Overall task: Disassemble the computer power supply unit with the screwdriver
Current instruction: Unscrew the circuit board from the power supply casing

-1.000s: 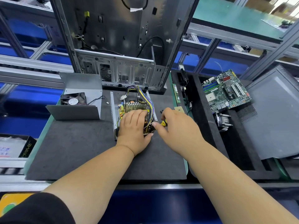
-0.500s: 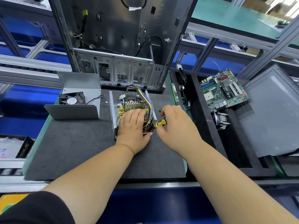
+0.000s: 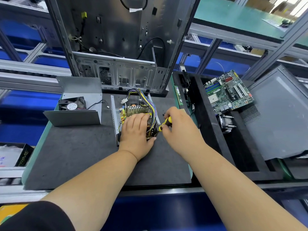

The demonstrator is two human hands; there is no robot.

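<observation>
Opened power supply unit (image 3: 133,110), frame centre: left hand (image 3: 135,130) flat on top, steadying; right hand (image 3: 179,129) gripping the screwdriver (image 3: 165,123) at its right edge.

Bright, even overhead light with only faint, soft shadows under the left hand (image 3: 135,130) and right hand (image 3: 180,129). Daylight glare blows out the far corner beyond the right hand. Wide-angle bending curves the frame edges; forearms nearest the camera look stretched, slightly soft
</observation>
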